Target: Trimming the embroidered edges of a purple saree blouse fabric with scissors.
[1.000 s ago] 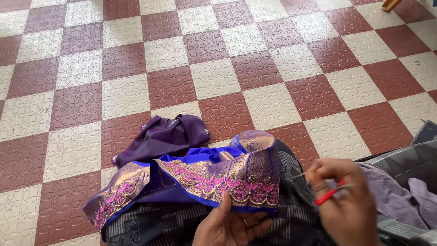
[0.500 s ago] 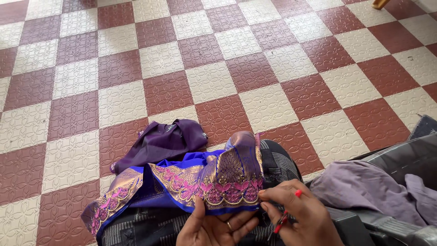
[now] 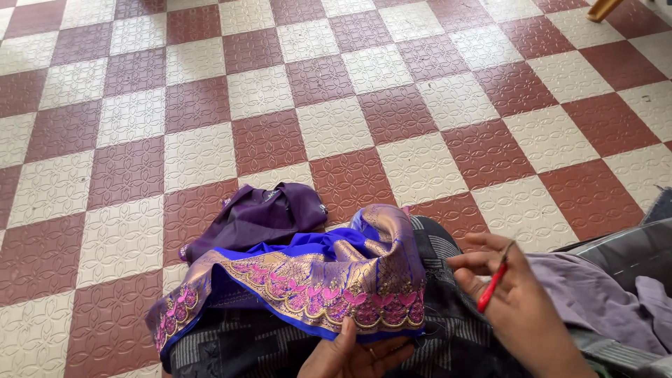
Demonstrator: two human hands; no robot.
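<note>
embossed checkered floor [image 3: 336, 126], brocade cloth [image 3: 315, 287], red tool [image 3: 492, 285]

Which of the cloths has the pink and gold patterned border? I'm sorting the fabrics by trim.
The bright blue cloth draped over the person's lap, pinched by the left hand. The dark purple cloth on the floor and the lilac cloth look plain.

Blue bordered cloth [image 3: 315, 280] under left hand [image 3: 357, 350]; red tool [image 3: 493, 280] in right hand [image 3: 518, 308].
</note>
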